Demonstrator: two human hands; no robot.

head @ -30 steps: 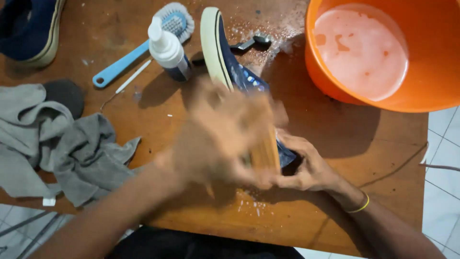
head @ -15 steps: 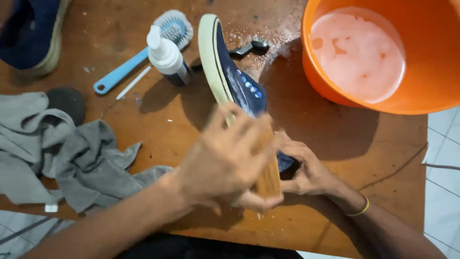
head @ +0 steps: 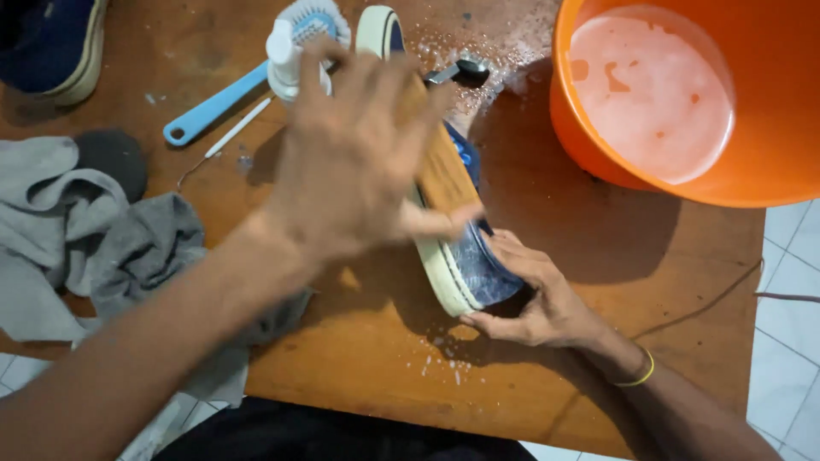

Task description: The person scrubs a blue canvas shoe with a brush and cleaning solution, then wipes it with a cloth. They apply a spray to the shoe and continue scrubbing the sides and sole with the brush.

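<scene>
The shoe (head: 465, 265) lay on its side mid-worktop (head: 359, 376), bucket (head: 675, 94) at two o'clock. The right hand (head: 534, 294) clasped its heel; the left hand (head: 354, 158) closed around a wooden brush (head: 444, 175). Wet canvas (probably slippery) looked soft; the sole seemed the firmer hold.

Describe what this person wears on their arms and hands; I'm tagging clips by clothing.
Both forearms are bare, no sleeves and no gloves. The right hand has a thin yellow band around its wrist. The left hand shows no ring, watch or band.
</scene>
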